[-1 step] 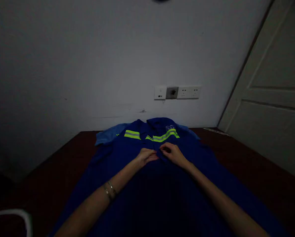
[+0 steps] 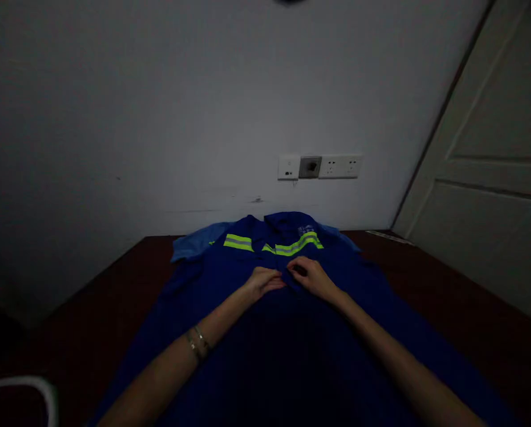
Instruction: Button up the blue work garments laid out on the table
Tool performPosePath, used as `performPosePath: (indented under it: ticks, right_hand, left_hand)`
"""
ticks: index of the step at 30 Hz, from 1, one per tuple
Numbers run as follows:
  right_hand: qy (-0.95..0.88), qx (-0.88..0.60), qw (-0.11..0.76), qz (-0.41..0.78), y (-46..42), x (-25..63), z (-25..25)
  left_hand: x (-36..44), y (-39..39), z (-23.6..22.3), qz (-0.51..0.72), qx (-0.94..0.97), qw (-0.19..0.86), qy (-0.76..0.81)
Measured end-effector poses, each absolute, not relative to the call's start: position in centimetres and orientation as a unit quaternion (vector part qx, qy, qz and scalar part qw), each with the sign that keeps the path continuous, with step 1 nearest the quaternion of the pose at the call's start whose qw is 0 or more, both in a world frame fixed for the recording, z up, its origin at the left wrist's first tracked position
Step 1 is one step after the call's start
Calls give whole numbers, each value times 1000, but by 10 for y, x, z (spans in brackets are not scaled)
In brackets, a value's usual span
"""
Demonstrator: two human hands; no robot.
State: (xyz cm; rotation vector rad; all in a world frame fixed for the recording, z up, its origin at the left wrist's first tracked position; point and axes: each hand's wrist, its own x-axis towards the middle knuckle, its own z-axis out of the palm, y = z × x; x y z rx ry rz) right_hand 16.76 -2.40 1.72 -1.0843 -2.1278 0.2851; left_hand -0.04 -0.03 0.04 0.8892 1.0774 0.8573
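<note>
A dark blue work jacket (image 2: 229, 290) lies spread on a dark reddish tabletop, its collar toward the wall. Yellow-green and grey reflective strips (image 2: 238, 242) cross its chest, and pale lettering shows near the collar on the right. My left hand (image 2: 264, 281), with bracelets on its forearm, pinches the front edge of the jacket at the middle, below the strips. Just to its right, my right hand (image 2: 308, 275) has thumb and finger closed on the same front edge. Any button between the fingers is too small and dark to make out.
Lighter blue cloth (image 2: 198, 240) sticks out under the jacket's shoulders. Sockets and a switch (image 2: 340, 166) sit on the wall behind. A pale panelled door (image 2: 483, 178) stands at right. A white curved bar (image 2: 34, 382) shows at lower left. The room is dim.
</note>
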Motion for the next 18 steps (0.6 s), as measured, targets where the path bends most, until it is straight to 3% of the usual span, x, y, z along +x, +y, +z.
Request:
performPosePath:
  ticks: [9, 18]
  right_hand:
    - [-860, -412, 299, 21, -33, 164, 21]
    - [-859, -419, 294, 18, -35, 164, 22]
  left_hand:
    - [0, -2, 5, 379, 383, 686, 490]
    - [0, 0, 4, 376, 389, 686, 486]
